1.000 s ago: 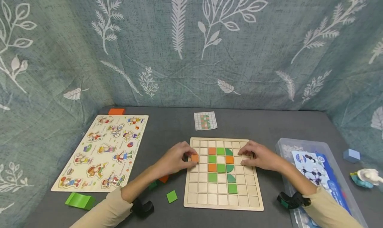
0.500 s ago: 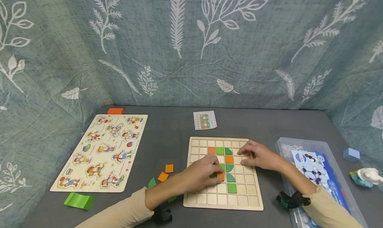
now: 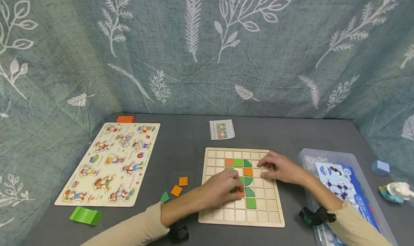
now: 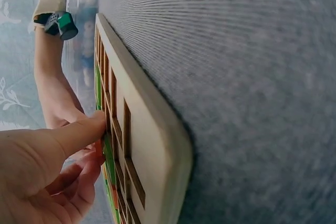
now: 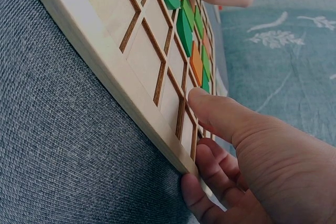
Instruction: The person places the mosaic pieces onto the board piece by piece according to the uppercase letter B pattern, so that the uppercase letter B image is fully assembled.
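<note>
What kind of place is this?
Probably a play table at home or in a playroom: a grid board with coloured tiles, a picture puzzle, a toy bin, and a leafy curtain behind.

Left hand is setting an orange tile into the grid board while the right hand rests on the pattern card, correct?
Not quite. The right hand rests on the grid board, steadying its right side; the pattern card lies untouched beyond it. The head view shows this. The left hand does press an orange tile into the board.

Orange and green tiles (image 3: 238, 163) fill a pale wooden grid board (image 3: 213, 217) on the grey surface (image 3: 187, 145), before a teal curtain (image 3: 207, 48) with white leaves.
</note>
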`<state>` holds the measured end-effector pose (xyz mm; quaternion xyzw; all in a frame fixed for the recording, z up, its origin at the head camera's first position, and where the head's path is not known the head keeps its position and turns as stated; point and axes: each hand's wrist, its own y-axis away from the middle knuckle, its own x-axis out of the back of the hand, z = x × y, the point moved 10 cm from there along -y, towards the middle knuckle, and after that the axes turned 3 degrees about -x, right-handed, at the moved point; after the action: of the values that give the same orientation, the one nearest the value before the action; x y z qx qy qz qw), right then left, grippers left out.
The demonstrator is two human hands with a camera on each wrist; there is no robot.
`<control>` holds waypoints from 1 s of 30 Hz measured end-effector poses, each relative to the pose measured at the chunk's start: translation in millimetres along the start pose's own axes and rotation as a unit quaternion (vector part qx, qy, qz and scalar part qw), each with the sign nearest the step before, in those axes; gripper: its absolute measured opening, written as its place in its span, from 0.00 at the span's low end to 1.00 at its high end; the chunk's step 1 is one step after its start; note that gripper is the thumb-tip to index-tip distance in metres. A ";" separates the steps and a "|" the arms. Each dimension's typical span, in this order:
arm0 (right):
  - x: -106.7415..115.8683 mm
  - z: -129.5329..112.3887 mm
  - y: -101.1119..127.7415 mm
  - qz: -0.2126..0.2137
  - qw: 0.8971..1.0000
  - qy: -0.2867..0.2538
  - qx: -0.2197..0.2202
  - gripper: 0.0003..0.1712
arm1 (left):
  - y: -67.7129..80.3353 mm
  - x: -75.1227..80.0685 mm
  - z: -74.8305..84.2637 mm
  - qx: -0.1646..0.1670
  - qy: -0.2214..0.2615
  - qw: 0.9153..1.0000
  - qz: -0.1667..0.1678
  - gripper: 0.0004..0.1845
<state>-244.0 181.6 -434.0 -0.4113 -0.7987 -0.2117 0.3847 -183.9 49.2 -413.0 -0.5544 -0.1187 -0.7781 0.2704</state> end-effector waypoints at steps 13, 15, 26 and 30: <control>-0.2 -1.9 -2.0 0.002 1.000 -0.003 -0.001 0.17 | 46.3 31.7 -29.6 0.041 0.045 0.996 0.060 0.07; 1.5 -1.8 -2.1 0.005 1.000 -0.003 0.001 0.16 | 65.2 42.3 -48.7 0.063 0.049 0.993 0.084 0.07; 1.2 -0.4 -0.5 0.001 1.000 -0.005 -0.001 0.17 | 152.2 59.3 -111.3 0.156 0.103 0.971 0.149 0.07; 0.0 -0.2 0.0 -0.001 1.000 -0.008 -0.005 0.17 | 161.5 57.5 -110.5 0.152 0.112 0.968 0.163 0.06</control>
<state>-243.9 181.5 -433.9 -0.4140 -0.8012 -0.2129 0.3760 -196.6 -154.3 -417.7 -0.4278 -0.1130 -0.7536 0.4861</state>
